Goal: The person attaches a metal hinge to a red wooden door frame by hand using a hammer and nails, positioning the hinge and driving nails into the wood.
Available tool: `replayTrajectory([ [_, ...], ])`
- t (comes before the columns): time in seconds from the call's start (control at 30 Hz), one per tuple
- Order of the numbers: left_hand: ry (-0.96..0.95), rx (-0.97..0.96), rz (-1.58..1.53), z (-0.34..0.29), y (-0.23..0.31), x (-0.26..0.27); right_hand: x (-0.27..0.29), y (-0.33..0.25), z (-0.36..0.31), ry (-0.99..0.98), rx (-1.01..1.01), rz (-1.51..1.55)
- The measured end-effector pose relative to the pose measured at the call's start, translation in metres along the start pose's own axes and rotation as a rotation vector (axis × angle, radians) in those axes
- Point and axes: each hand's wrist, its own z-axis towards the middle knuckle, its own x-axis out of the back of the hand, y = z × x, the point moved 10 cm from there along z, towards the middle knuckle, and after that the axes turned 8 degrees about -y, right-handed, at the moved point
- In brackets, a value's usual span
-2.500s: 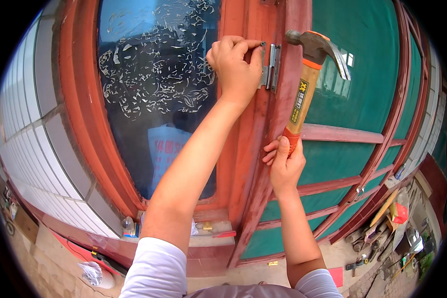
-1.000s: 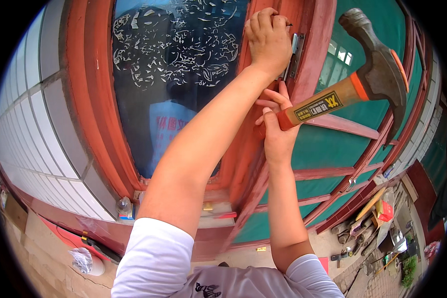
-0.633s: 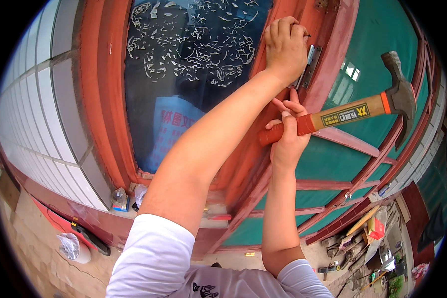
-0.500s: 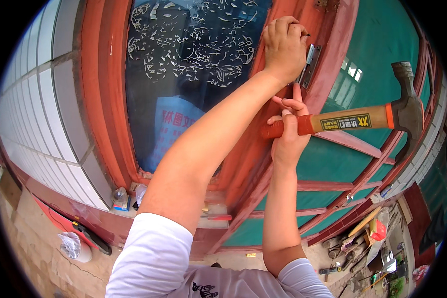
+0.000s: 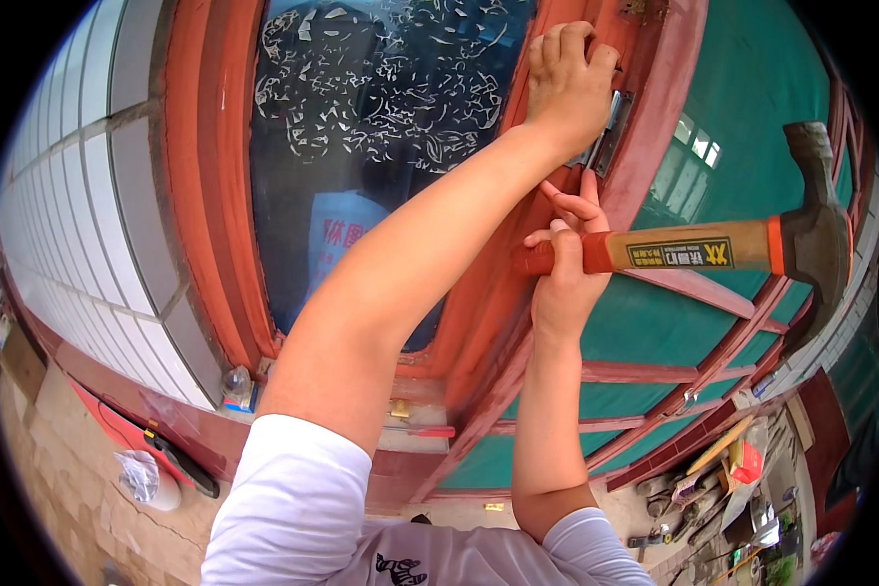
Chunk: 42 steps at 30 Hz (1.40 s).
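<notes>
A metal hinge [image 5: 610, 137] sits at the joint between the orange-red window frame [image 5: 547, 122] and the opened screen sash [image 5: 718, 186]. My left hand [image 5: 573, 86] is up beside the hinge with its fingers curled in. What its fingertips hold, if anything, is hidden. Just below, my right hand [image 5: 568, 283] grips a claw hammer [image 5: 679, 248] by the red end of its wooden handle. The hammer lies sideways, its dark head pointing right. My right index finger stretches up toward the hinge's lower end.
Dark window glass [image 5: 361, 186] with white paper scraps fills the frame. White wall tiles [image 5: 63, 234] stand at left. On the sill are a clear container [image 5: 236, 381] and a brass-coloured piece [image 5: 399, 407]. Firewood [image 5: 689, 503] and a white bucket [image 5: 156, 488] are on the ground.
The view has shifted slightly. The hammer's head has swung a little to the right and down while my right hand keeps its grip. My left hand stays by the hinge.
</notes>
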Motion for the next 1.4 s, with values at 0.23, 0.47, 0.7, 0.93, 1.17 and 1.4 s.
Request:
replayTrajectory([
  [0.23,0.019,0.01,0.056,-0.003,-0.001,-0.001,0.002,0.005,-0.001,0.068,-0.165,0.184],
  [0.47,0.062,0.042,-0.064,-0.001,-0.005,0.003,-0.001,0.005,0.006,0.066,-0.082,0.202],
  [0.7,0.036,0.043,-0.153,0.0,-0.01,-0.001,-0.005,0.0,0.009,0.104,-0.092,0.075],
  [0.93,0.004,-0.004,0.089,0.004,0.002,-0.003,-0.002,-0.002,0.007,0.156,-0.079,0.109],
  [1.17,-0.012,-0.024,0.275,0.003,0.014,-0.012,0.007,-0.006,0.014,0.12,-0.029,0.13],
  [1.4,-0.179,0.091,0.11,0.008,0.0,-0.011,0.021,-0.022,-0.001,0.174,-0.154,0.164],
])
